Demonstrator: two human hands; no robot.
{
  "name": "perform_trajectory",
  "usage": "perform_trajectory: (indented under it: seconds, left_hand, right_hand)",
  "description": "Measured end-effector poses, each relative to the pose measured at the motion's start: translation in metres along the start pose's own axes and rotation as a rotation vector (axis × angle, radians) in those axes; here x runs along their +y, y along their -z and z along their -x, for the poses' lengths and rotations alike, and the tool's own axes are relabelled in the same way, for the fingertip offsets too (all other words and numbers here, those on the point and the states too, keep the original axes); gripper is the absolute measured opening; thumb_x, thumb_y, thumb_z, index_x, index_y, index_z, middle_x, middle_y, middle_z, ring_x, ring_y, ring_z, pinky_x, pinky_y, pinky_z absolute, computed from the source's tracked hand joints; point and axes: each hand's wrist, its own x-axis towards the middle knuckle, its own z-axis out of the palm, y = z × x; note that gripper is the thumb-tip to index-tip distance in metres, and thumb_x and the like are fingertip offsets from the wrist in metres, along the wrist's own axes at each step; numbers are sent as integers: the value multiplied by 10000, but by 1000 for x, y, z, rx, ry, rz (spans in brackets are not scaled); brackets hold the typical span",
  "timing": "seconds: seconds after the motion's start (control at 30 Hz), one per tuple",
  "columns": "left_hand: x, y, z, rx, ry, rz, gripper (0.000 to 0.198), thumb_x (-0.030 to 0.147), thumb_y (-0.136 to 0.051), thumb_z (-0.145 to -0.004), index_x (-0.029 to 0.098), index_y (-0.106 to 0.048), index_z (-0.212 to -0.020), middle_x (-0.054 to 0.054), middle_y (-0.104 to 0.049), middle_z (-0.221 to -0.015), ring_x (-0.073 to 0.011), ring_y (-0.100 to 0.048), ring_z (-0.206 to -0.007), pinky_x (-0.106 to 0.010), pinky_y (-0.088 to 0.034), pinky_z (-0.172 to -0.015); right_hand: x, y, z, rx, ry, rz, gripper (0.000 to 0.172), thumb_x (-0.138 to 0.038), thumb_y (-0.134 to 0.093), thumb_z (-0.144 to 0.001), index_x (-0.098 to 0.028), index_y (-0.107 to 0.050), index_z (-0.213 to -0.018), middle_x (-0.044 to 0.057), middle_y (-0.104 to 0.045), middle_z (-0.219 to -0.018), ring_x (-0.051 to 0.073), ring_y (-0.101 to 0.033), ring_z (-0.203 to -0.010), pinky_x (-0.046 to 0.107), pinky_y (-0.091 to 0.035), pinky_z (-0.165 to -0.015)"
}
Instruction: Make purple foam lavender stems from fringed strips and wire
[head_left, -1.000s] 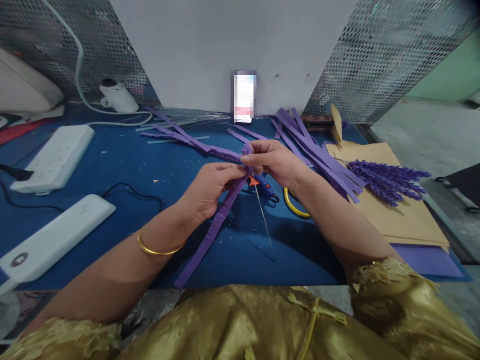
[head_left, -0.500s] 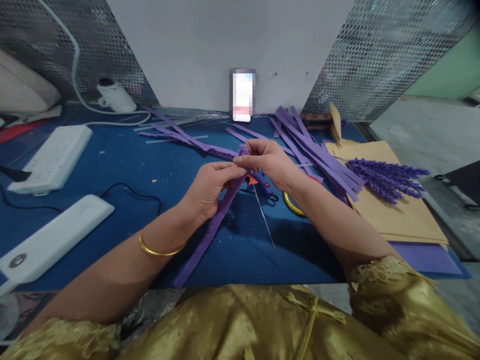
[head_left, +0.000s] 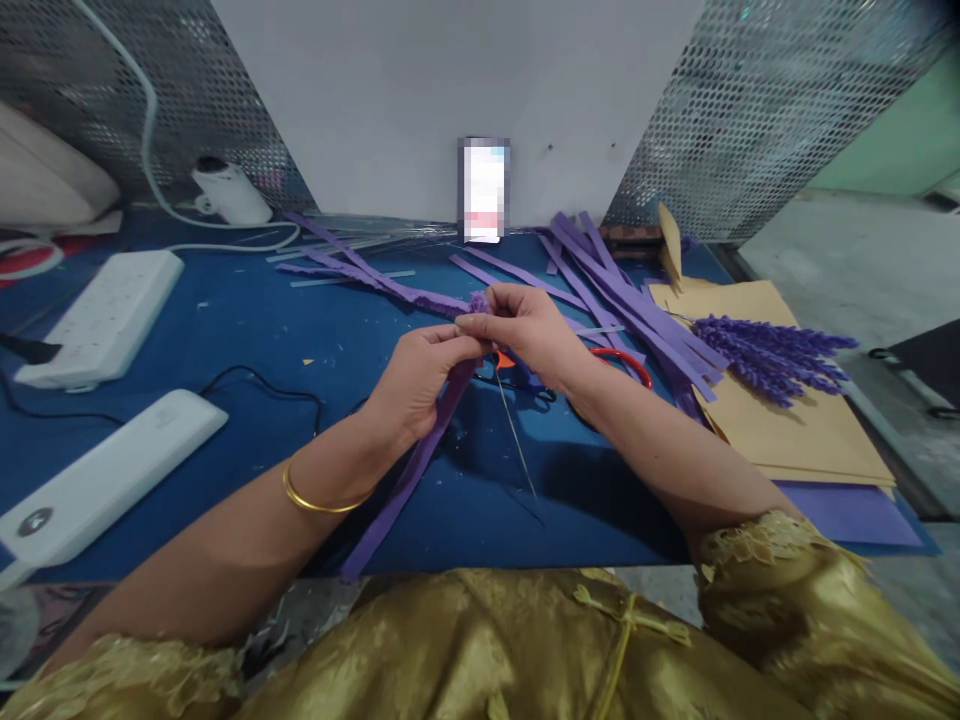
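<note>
A purple paper strip (head_left: pixel 405 480) is gripped in the fingers of the left hand (head_left: pixel 420 375), and its long tail is trailed down toward the near edge of the blue tabletop (head_left: pixel 225 340). The strip's rolled upper end is pinched by the right hand (head_left: pixel 532 335), with the two hands touching; a thin wire (head_left: pixel 514 435) is seen hanging below the pinch. Loose purple strips (head_left: pixel 630 300) are spread behind the right hand, and a bundle of purple flower stems (head_left: pixel 772 355) is laid on brown paper (head_left: pixel 810 430) at the right. Two white power strips (head_left: pixel 105 315) are placed at the left.
</note>
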Motion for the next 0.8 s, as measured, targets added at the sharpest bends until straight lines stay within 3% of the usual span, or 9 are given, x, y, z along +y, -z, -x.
perform_trajectory:
  seconds: [0.1, 0.2, 0.43, 0.8]
  left_hand:
    - [1, 3, -2, -63, -12, 19, 48, 197, -762, -594, 179, -739, -633, -8, -679, -664, -116, -547, -616, -238, -411, -589]
    - [1, 5, -3, -97, 5, 63, 52, 196, -752, -614, 167, -750, -658, -17, -697, -705, -108, -539, -615, -230, -410, -592]
    - [2, 4, -1, -59, 72, 90, 85, 197, -778, -598, 150, -739, -657, -9, -664, -632, -104, -530, -578, -235, -401, -580]
    - [2, 4, -1, -62, 73, 94, 143, 212, -804, -584, 132, -761, -694, -39, -698, -688, -105, -558, -623, -224, -402, -598]
  right_hand:
    - [1, 8, -4, -76, -19, -43, 342, -401, -763, -784, -187, -545, -629, -46, -457, -561, 96, -391, -535, 253, -309, -528]
    - [4, 13, -8, -119, -4, -129, 262, -382, -731, -804, -170, -632, -687, -34, -512, -581, 85, -396, -516, 246, -309, -515]
    - [3, 5, -6, -43, -42, -125, 249, -340, -735, -768, -155, -618, -650, -35, -551, -581, 64, -403, -513, 226, -320, -506]
    - [5, 4, -6, -44, -30, -102, 287, -409, -754, -737, -165, -623, -663, -44, -551, -573, 71, -424, -513, 234, -350, -516]
